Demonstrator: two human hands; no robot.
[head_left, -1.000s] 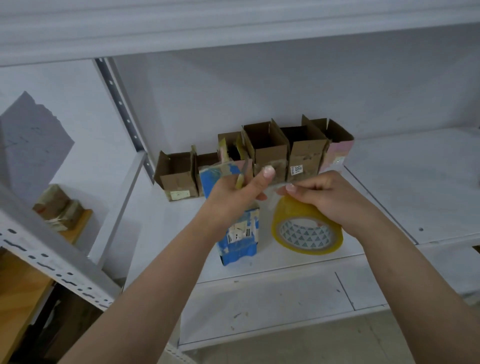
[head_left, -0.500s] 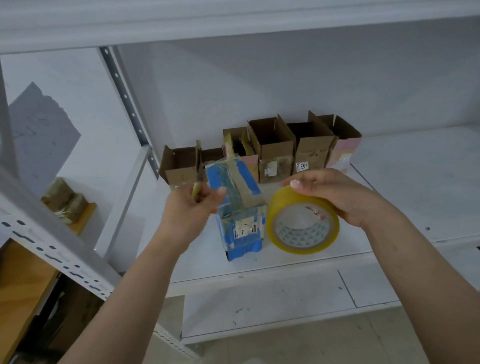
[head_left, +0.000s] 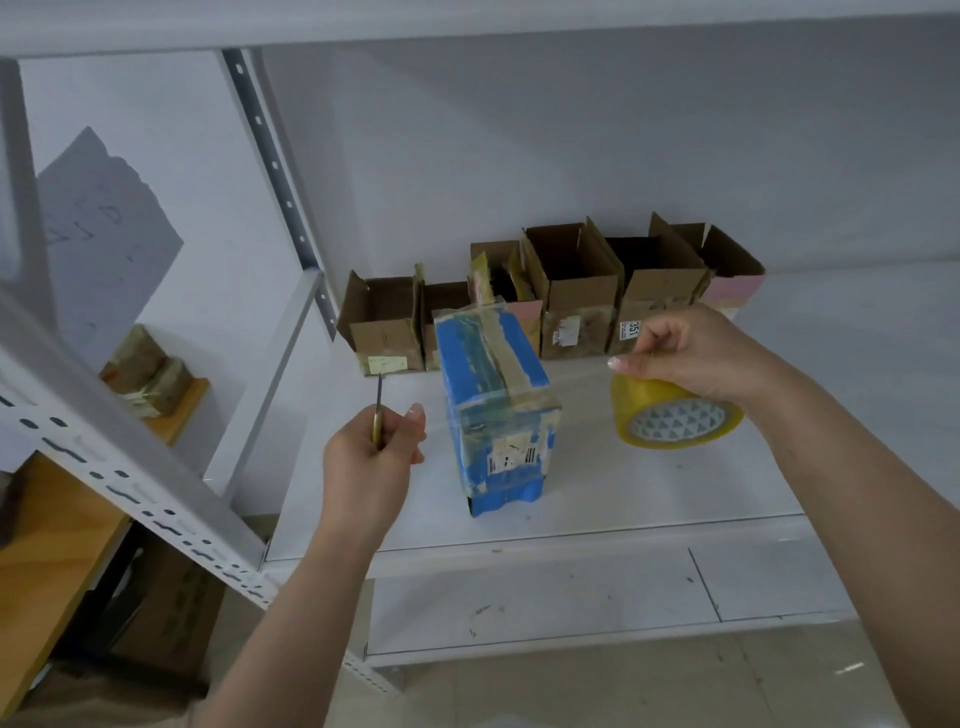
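A blue box wrapped in clear tape stands upright on the white shelf, between my hands. My left hand grips a small yellow-handled cutter with its blade pointing up, a little left of the box. My right hand holds a yellow roll of tape from above, to the right of the box and just over the shelf. Neither hand touches the box.
Several open cardboard boxes line the back of the shelf against the wall. A perforated metal upright crosses the left foreground. A wooden surface with taped parcels lies at the left. A lower shelf sits below.
My hands have drawn apart: the left moved left and down with the cutter, the right moved right with the tape roll. The blue box now stands uncovered between them.
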